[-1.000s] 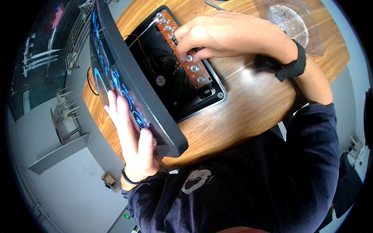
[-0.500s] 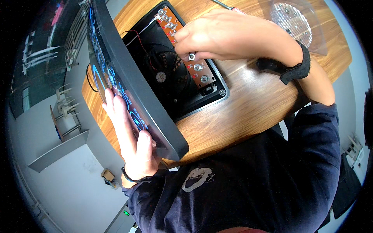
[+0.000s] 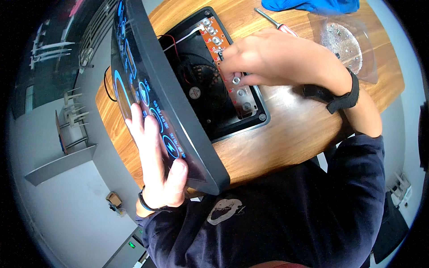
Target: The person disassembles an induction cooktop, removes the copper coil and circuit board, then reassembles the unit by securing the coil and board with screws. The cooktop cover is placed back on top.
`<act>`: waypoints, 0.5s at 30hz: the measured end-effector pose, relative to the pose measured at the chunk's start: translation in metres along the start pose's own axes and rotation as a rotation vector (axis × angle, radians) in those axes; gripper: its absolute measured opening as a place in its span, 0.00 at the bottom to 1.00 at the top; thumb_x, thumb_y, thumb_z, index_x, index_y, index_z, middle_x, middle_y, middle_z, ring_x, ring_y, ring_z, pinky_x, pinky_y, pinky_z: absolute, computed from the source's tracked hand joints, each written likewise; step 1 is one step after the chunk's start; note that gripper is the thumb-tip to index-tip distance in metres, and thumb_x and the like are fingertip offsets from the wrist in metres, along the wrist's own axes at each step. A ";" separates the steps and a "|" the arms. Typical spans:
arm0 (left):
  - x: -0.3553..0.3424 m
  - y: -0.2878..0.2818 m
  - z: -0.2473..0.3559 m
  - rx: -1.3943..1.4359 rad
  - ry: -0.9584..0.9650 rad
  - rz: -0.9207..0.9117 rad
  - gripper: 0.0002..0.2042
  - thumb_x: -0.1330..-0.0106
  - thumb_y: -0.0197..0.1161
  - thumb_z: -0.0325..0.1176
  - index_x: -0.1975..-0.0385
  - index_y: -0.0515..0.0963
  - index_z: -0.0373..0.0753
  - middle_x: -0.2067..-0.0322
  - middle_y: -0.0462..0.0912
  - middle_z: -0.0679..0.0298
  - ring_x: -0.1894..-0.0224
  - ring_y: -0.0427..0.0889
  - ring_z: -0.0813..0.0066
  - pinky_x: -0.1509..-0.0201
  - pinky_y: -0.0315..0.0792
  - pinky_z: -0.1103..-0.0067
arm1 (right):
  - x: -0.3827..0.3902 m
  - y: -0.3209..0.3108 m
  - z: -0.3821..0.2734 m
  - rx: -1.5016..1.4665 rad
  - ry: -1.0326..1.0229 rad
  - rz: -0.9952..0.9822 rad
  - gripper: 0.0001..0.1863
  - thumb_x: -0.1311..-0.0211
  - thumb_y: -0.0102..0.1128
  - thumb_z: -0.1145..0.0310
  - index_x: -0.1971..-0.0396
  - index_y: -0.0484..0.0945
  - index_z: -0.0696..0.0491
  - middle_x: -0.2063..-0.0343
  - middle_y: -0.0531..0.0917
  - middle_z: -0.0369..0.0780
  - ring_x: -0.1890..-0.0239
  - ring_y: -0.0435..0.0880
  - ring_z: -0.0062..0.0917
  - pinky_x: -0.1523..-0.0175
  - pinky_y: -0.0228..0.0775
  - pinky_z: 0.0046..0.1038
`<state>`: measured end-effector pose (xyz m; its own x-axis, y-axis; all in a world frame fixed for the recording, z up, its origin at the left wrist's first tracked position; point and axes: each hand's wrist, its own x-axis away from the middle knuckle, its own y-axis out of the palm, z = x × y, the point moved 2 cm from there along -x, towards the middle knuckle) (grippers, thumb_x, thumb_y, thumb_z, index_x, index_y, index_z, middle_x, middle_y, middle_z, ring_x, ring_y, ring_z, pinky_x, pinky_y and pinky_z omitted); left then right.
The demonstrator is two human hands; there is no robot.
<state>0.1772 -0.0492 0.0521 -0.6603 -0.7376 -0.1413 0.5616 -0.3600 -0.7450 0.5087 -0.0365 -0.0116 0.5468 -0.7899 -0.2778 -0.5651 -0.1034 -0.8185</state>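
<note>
A black induction cooker is opened up. Its glass top panel [image 3: 149,102], with lit blue symbols, stands tilted up on the left. My left hand [image 3: 158,161] supports this panel, fingers stretched along the glass and thumb near its lower edge. Inside the black base [image 3: 219,127] lies an orange circuit board [image 3: 216,40] with several metal coil springs along it. My right hand [image 3: 263,60] reaches over the base, its bent fingers pinched at the middle of the board, beside a spring [image 3: 236,81]. The exact fingertip contact is partly hidden.
A white cable [image 3: 185,36] and thin red wires run from the base toward the panel. Beyond my right hand lie a screwdriver [image 3: 272,20], a blue cloth [image 3: 313,4] and a clear round dish [image 3: 342,47] holding small parts. All rest on the wooden table [image 3: 286,129].
The view has shifted, bringing the blue cloth and more of the screwdriver into sight. The circuit board's near end sits closer to the base's corner. My left hand still supports the panel.
</note>
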 end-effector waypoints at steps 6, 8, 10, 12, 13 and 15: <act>-0.004 -0.004 0.002 0.005 0.029 -0.032 0.44 0.18 0.58 0.55 0.12 0.55 0.32 0.14 0.48 0.26 0.09 0.40 0.31 0.12 0.21 0.40 | 0.000 0.000 -0.004 -0.011 0.020 -0.069 0.11 0.34 0.76 0.68 0.55 0.86 0.51 0.55 0.90 0.44 0.47 0.91 0.46 0.43 0.84 0.47; -0.003 -0.005 0.001 -0.001 0.034 -0.040 0.44 0.18 0.58 0.54 0.12 0.55 0.32 0.14 0.48 0.26 0.09 0.40 0.31 0.12 0.21 0.40 | 0.000 -0.001 -0.004 -0.019 0.007 -0.061 0.11 0.34 0.76 0.68 0.54 0.86 0.50 0.54 0.89 0.43 0.46 0.90 0.45 0.43 0.83 0.47; -0.001 -0.003 0.000 -0.004 0.032 -0.046 0.44 0.18 0.58 0.54 0.12 0.55 0.32 0.14 0.48 0.25 0.09 0.41 0.30 0.12 0.21 0.40 | 0.001 0.000 -0.003 -0.039 -0.003 -0.058 0.12 0.34 0.76 0.68 0.54 0.85 0.50 0.54 0.89 0.42 0.46 0.90 0.44 0.42 0.83 0.47; -0.001 -0.003 0.002 -0.005 0.030 -0.049 0.43 0.18 0.58 0.54 0.12 0.55 0.32 0.14 0.48 0.25 0.09 0.41 0.30 0.12 0.22 0.40 | 0.002 0.002 -0.002 -0.018 -0.035 -0.024 0.13 0.35 0.76 0.68 0.53 0.85 0.50 0.55 0.88 0.42 0.47 0.90 0.44 0.42 0.83 0.46; -0.001 -0.003 0.002 -0.007 0.032 -0.050 0.43 0.18 0.58 0.54 0.12 0.55 0.32 0.14 0.47 0.25 0.09 0.41 0.29 0.12 0.22 0.40 | 0.002 0.002 -0.002 -0.009 -0.052 -0.006 0.13 0.35 0.76 0.69 0.52 0.84 0.51 0.55 0.88 0.42 0.47 0.90 0.44 0.42 0.83 0.45; 0.001 -0.006 0.000 -0.007 0.049 -0.035 0.43 0.18 0.58 0.54 0.12 0.55 0.32 0.14 0.47 0.26 0.09 0.41 0.30 0.12 0.23 0.40 | 0.001 -0.004 0.000 -0.127 -0.023 -0.042 0.15 0.34 0.76 0.68 0.51 0.84 0.51 0.55 0.88 0.44 0.48 0.90 0.44 0.42 0.84 0.44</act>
<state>0.1734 -0.0482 0.0564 -0.7029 -0.6960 -0.1467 0.5343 -0.3806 -0.7547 0.5113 -0.0367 -0.0079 0.5848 -0.7692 -0.2575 -0.6142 -0.2126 -0.7600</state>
